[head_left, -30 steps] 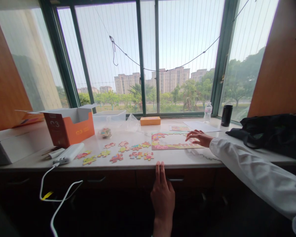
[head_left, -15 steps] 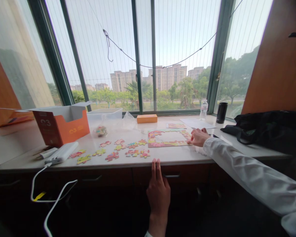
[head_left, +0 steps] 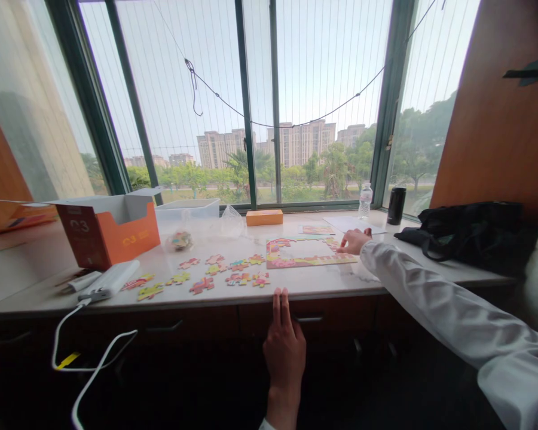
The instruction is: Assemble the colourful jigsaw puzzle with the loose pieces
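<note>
Reaching across the pale stone desk (head_left: pixel 233 294), the right hand (head_left: pixel 353 240) in its white sleeve (head_left: pixel 430 298) rests at the right edge of the colourful rectangular puzzle frame (head_left: pixel 309 251), fingers curled loosely; whether they pinch a piece I cannot tell. The left hand (head_left: pixel 284 346) lies flat and open against the desk's front edge, 2 fingers extended up to the lip, gripping nothing.

In the head view, the frame sits right of centre on the desk, its border filled and its middle bare. Loose bright jigsaw pieces (head_left: pixel 224 272) lie scattered to its left, well apart from the right hand. Further left stand an open orange cardboard box (head_left: pixel 116 236) and, near the front edge, a white power bank (head_left: pixel 110 280) with a white cable (head_left: pixel 89 352) hanging over the front. Behind the frame lie a flat orange box (head_left: pixel 264 217) and, toward the back right corner, a clear water bottle (head_left: pixel 364 202) and a black cylindrical cup (head_left: pixel 396 206). A black bag (head_left: pixel 470 236) slumps at the right end.

Seating a piece well probably means keeping the frame from sliding: press down lightly, match the edge colours to the border first, and drop the piece in flat rather than forcing it.
</note>
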The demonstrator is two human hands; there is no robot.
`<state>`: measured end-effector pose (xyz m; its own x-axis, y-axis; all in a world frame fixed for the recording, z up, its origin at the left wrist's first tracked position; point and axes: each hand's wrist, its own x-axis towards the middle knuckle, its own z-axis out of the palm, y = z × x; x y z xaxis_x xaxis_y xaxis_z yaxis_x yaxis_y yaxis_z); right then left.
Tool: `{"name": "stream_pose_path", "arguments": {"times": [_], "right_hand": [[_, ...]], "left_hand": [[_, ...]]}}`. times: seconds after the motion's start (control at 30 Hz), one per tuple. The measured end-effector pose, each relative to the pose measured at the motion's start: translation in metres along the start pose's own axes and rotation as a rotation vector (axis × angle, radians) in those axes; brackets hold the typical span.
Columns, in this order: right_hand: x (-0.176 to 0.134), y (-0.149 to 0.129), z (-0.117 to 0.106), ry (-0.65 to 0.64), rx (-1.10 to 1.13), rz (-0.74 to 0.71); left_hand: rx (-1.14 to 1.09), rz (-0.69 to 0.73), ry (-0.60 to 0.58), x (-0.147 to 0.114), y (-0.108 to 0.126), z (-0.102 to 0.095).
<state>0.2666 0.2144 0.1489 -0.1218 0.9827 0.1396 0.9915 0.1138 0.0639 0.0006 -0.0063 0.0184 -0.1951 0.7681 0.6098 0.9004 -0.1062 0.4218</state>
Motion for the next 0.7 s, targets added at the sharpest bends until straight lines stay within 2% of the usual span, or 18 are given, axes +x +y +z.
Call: {"name": "stream_pose_path", "arguments": {"times": [0.37, 0.57, 0.7], "right_hand": [[0.015, 0.001, 0.024, -0.068, 0.091, -0.048], [0.025, 0.007, 0.018, -0.118, 0.071, -0.01], [0.039, 0.026, 0.011, -0.031, 0.103, -0.038]], "left_hand": [[0.016, 0.006, 0.022, -0.001, -0.002, 0.005], [0.01, -0.004, 0.032, -0.001, -0.001, 0.007], [0.006, 0.012, 0.019, -0.001, -0.003, 0.006]]}}
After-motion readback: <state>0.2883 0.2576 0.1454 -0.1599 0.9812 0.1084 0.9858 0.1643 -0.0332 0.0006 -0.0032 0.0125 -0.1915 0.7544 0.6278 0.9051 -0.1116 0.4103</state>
